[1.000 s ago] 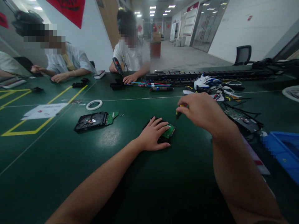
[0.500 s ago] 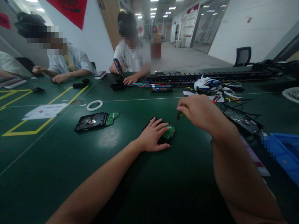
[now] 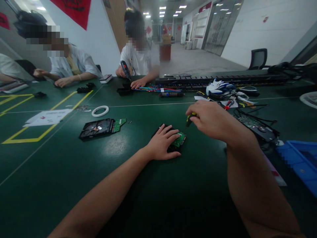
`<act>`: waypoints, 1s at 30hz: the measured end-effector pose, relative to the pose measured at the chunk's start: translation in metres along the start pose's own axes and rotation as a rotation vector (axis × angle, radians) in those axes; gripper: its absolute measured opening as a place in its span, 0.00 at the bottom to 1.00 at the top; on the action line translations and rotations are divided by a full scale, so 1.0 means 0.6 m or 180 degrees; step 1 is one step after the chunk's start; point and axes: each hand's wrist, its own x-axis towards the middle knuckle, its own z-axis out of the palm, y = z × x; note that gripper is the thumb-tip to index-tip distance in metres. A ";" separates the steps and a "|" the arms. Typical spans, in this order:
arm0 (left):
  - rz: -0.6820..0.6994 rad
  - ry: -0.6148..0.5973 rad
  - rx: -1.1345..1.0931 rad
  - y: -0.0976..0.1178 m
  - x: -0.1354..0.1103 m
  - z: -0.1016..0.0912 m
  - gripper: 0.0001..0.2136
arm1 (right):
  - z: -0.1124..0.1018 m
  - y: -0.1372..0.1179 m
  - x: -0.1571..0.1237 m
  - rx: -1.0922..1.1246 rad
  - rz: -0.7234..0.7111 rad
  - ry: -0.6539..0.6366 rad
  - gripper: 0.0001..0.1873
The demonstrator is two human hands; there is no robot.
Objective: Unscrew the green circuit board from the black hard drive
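A black hard drive (image 3: 170,148) with a green circuit board (image 3: 180,139) lies on the dark green table (image 3: 74,172) in front of me. My left hand (image 3: 162,142) lies flat on the drive with its fingers spread, pressing it down. My right hand (image 3: 211,118) is closed around a small screwdriver (image 3: 189,121) with a yellow and black handle. Its tip points down at the right edge of the green board.
A second opened drive (image 3: 100,127) lies to the left, near a white tape ring (image 3: 100,111) and papers (image 3: 47,117). Cables, gloves and another drive (image 3: 257,125) crowd the right. A blue bin (image 3: 300,162) sits at the right edge. Two people work across the table.
My right hand has shifted slightly around the screwdriver handle, as if turning it; the yellow grip shows again. My left hand and the drive have stayed in place.
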 end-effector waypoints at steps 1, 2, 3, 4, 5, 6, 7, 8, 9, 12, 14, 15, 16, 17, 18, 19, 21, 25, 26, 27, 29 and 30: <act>-0.0001 0.0002 -0.0007 0.001 0.000 -0.001 0.40 | 0.000 0.000 0.000 -0.0005 -0.0001 -0.0013 0.14; 0.0001 0.0004 -0.0012 0.001 0.000 -0.001 0.40 | -0.001 -0.001 0.000 -0.0010 0.0005 -0.0024 0.14; 0.0003 0.0005 -0.0016 0.002 0.000 -0.002 0.40 | -0.001 -0.002 0.000 -0.0008 0.0013 -0.0028 0.15; 0.0005 0.0005 -0.0016 0.002 0.000 -0.002 0.40 | -0.001 -0.003 0.000 0.0003 0.0021 -0.0024 0.16; 0.0007 0.0004 -0.0014 0.002 0.000 -0.002 0.40 | -0.001 -0.003 0.000 0.0018 0.0025 -0.0017 0.17; 0.0004 0.0006 -0.0010 0.001 0.000 -0.001 0.40 | -0.002 -0.004 0.000 0.0037 0.0019 -0.0011 0.18; 0.0001 0.0005 -0.0006 0.001 0.000 -0.001 0.41 | -0.002 -0.004 -0.001 0.0057 0.0005 -0.0004 0.18; -0.0002 0.0004 -0.0003 0.000 0.000 0.000 0.41 | -0.003 -0.004 -0.001 0.0071 -0.0011 -0.0003 0.18; -0.0003 0.0004 0.0000 -0.001 0.000 0.001 0.41 | -0.003 -0.004 -0.002 0.0078 -0.0028 -0.0008 0.18; 0.0009 0.0004 0.0014 -0.002 0.000 0.002 0.41 | -0.005 -0.003 -0.003 0.0069 -0.0041 -0.0026 0.16; 0.0018 0.0009 0.0030 -0.002 -0.001 0.002 0.41 | -0.006 -0.003 -0.004 0.0013 0.0004 -0.0058 0.14; 0.0019 0.0005 0.0036 -0.001 -0.001 0.001 0.41 | -0.006 -0.003 -0.004 -0.0036 0.0042 -0.0080 0.12; 0.0018 0.0000 0.0037 -0.001 -0.001 0.000 0.41 | -0.007 -0.003 -0.004 -0.0093 0.0087 -0.0104 0.11; 0.0013 -0.0007 0.0034 -0.001 -0.001 0.000 0.41 | -0.008 -0.004 -0.004 -0.0150 0.0143 -0.0126 0.10; 0.0008 -0.0013 0.0028 -0.001 -0.001 -0.001 0.41 | -0.009 -0.005 -0.004 -0.0205 0.0205 -0.0150 0.09; 0.0004 -0.0020 0.0021 -0.001 -0.001 -0.001 0.41 | -0.010 -0.007 -0.004 -0.0262 0.0284 -0.0173 0.09; 0.0004 -0.0026 0.0018 -0.001 -0.001 -0.001 0.41 | -0.012 -0.011 -0.004 -0.0371 0.0473 -0.0203 0.11; 0.0007 -0.0010 0.0011 -0.001 0.000 0.000 0.41 | -0.016 -0.017 -0.004 -0.0515 0.0709 -0.0245 0.18; 0.0007 -0.0003 0.0003 -0.001 0.000 0.001 0.41 | -0.016 -0.018 -0.004 -0.0529 0.0709 -0.0232 0.19; 0.0006 0.0003 -0.0006 -0.001 0.000 0.001 0.40 | -0.016 -0.019 -0.003 -0.0538 0.0700 -0.0209 0.20; 0.0010 0.0007 -0.0014 -0.001 0.000 0.001 0.40 | -0.016 -0.019 -0.002 -0.0536 0.0660 -0.0161 0.20; 0.0010 0.0009 -0.0012 -0.001 0.000 0.001 0.40 | -0.016 -0.019 -0.002 -0.0533 0.0643 -0.0154 0.20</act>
